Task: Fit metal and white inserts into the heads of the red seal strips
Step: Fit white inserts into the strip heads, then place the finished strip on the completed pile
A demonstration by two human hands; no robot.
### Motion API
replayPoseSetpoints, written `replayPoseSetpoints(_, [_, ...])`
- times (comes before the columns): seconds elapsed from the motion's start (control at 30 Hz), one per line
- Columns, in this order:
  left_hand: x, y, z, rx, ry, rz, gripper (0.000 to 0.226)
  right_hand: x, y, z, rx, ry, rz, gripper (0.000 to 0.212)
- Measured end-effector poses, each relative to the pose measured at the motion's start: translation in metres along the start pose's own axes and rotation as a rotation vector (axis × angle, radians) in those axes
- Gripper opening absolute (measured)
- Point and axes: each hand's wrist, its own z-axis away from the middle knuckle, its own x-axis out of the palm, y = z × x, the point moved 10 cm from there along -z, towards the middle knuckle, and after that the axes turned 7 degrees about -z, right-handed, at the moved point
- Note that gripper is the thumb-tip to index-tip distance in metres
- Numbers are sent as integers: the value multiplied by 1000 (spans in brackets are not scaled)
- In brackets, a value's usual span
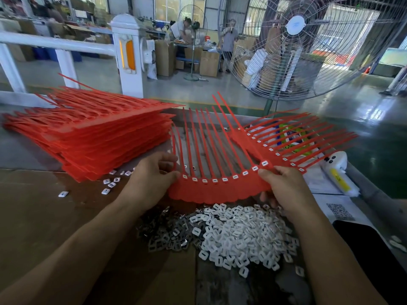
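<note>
A joined row of red seal strips is lifted above the table, its heads showing white inserts and its tails fanning away from me. My left hand pinches its left end. My right hand grips its right end. Below lie a heap of white inserts and, to its left, a heap of metal inserts. A second strip row with white inserts lies at the right. A tall stack of red strip rows lies on the left.
Loose white inserts are scattered by the stack. A white device with a yellow label and papers with a QR code lie at the right. A large floor fan stands beyond the table; people work in the background.
</note>
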Motion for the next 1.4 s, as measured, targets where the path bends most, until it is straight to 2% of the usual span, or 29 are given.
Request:
replayPoseSetpoints(0.2, [8,3,0,69,-21,71,32,-18,-4,-4,-4,147,-116,13])
replayPoseSetpoints(0.3, [18,11,2,101,-80,143,37,-31,-3,-3,11,246,-260,14])
replayPoseSetpoints(0.47, [33,26,13,171,-193,229,44,-43,-3,-2,-30,328,-301,20])
replayPoseSetpoints(0.63, [28,40,16,269,-155,249,46,-49,2,-2,-31,387,-347,23])
replayPoseSetpoints(0.8, [28,56,23,408,-116,123,53,-50,11,-2,3,428,-364,21])
replayPoseSetpoints(1.0, [20,43,8,364,-16,114,56,-38,17,-3,57,418,-395,19])
replayPoseSetpoints(1.23, [25,32,-2,323,-68,128,56,-43,4,-2,-59,481,-344,20])
replayPoseSetpoints(1.4, [32,35,2,353,-79,136,50,-40,13,-11,10,459,-625,22])
